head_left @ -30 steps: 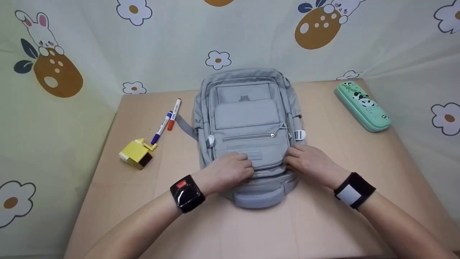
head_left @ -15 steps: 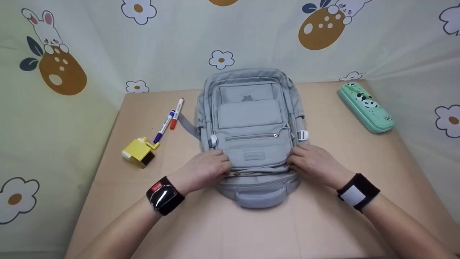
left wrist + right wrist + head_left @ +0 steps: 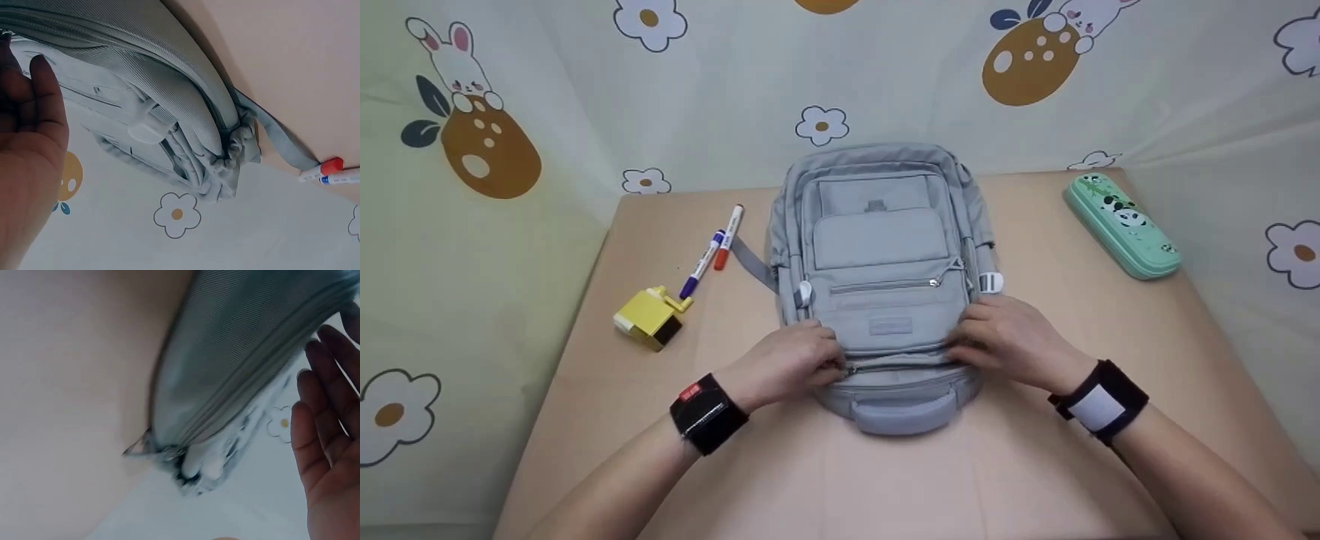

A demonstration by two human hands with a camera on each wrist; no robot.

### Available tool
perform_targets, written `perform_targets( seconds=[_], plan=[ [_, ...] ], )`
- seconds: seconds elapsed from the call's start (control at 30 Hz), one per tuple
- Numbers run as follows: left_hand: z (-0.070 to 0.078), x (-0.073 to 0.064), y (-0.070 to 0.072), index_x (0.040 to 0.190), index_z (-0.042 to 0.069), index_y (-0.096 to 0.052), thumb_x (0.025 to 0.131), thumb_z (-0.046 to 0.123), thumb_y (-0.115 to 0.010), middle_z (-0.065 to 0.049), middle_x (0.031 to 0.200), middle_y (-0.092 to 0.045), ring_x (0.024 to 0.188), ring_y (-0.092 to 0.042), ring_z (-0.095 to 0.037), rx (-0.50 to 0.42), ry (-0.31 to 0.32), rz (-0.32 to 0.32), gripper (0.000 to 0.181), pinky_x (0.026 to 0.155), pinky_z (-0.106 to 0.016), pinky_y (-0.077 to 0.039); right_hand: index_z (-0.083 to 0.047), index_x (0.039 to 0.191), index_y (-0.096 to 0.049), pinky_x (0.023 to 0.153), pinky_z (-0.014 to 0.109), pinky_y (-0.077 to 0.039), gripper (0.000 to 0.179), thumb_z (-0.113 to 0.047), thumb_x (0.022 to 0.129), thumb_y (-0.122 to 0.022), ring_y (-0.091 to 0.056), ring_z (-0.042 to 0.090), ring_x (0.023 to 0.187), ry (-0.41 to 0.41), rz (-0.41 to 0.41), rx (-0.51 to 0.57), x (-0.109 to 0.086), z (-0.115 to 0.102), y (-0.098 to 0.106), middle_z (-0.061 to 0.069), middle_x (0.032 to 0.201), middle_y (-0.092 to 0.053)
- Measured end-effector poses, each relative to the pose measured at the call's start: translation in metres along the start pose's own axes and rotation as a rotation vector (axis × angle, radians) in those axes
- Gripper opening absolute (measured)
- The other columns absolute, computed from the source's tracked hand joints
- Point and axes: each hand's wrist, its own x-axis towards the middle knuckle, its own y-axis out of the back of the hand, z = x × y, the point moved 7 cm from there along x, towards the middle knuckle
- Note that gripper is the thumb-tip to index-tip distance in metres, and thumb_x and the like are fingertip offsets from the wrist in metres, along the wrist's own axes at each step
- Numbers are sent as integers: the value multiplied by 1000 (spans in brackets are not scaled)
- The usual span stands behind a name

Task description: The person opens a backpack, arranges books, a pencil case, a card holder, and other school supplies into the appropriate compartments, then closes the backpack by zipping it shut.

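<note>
A grey backpack [image 3: 877,240] lies front up on the table, its carry handle [image 3: 905,412] toward me. At the left end of its lower zipper [image 3: 892,367], my left hand [image 3: 787,364] has curled fingers and pinches what looks like the zipper pull. That hand [image 3: 28,124] shows at the left edge of the left wrist view, its fingertips partly cut off. My right hand [image 3: 1012,337] is at the zipper's right end, fingertips against the fabric. In the right wrist view the right hand's fingers [image 3: 323,394] are slightly bent and spread beside the bag's edge.
Left of the backpack lie a red-capped marker [image 3: 729,236], a purple-blue marker [image 3: 702,264] and a yellow block-shaped object [image 3: 649,319] with a small crank. A green panda pencil case [image 3: 1123,225] lies at the far right. Patterned cloth [image 3: 720,97] hangs behind the table.
My left hand has moved left along the lower zipper, uncovering more of it, then stayed near the left end. My right hand has shifted slightly left over the bag's edge.
</note>
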Motion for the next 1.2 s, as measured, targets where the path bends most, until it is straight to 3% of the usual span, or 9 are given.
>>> perform_targets(
  seconds=[0.1, 0.23, 0.37, 0.5, 0.67, 0.87, 1.07, 1.2],
  plan=[
    [-3, -1, -1, 93, 14, -72, 89, 15, -74, 5, 86, -64, 82, -55, -15, -13, 57, 8, 5, 72, -31, -48, -15, 94, -77, 70, 35, -50, 16, -23, 83, -85, -61, 17, 81, 28, 13, -9, 16, -21, -5, -4, 88, -68],
    [-7, -2, -1, 93, 15, -68, 89, 16, -71, 6, 84, -61, 81, -54, -14, -48, 138, 15, 5, 71, -32, -48, -17, 93, -75, 69, 34, -49, 13, -26, 87, -81, -59, 18, 81, 49, -63, -68, 35, -42, -22, -4, 88, -65],
    [-10, -1, 0, 91, 16, -66, 92, 20, -69, 7, 82, -59, 80, -53, -14, -86, 198, 15, 5, 70, -32, -47, -17, 88, -70, 67, 35, -48, 20, -32, 85, -82, -57, 19, 79, -5, -147, -130, 44, -45, -36, -3, 84, -63],
    [-11, -2, 0, 91, 17, -67, 96, 26, -70, 8, 82, -58, 80, -53, -13, -121, 222, 6, 11, 70, -31, -47, -15, 85, -66, 64, 36, -47, 25, -33, 85, -83, -56, 20, 76, -16, -174, -198, 45, -47, -44, -1, 82, -62],
    [-10, -4, 0, 91, 16, -68, 96, 26, -72, 8, 82, -60, 77, -55, -12, -137, 205, 16, 12, 68, -30, -48, -11, 81, -66, 59, 33, -46, 18, -25, 89, -75, -57, 21, 73, 43, -137, -304, 46, -53, -49, 1, 78, -63],
    [-16, -12, 4, 93, 16, -67, 95, 23, -73, 5, 86, -64, 82, -57, -17, -34, 152, 50, 9, 73, -35, -49, -12, 75, -64, 55, 32, -45, 17, -19, 87, -73, -55, 19, 65, 70, -60, -307, 44, -54, -46, -1, 72, -61],
    [-42, -26, 9, 95, 16, -67, 93, 21, -75, 4, 91, -64, 87, -58, -18, 13, 210, 60, 9, 78, -36, -50, -13, 77, -65, 57, 33, -47, 18, -22, 86, -77, -57, 19, 66, 64, -24, -242, 41, -51, -42, -1, 74, -63],
    [-53, -26, 11, 95, 17, -68, 94, 23, -75, 3, 91, -64, 86, -58, -19, 57, 243, 68, 10, 77, -36, -50, -13, 78, -65, 57, 34, -47, 17, -21, 86, -77, -57, 19, 67, 62, -25, -211, 40, -51, -42, -1, 74, -63]
  ],
)
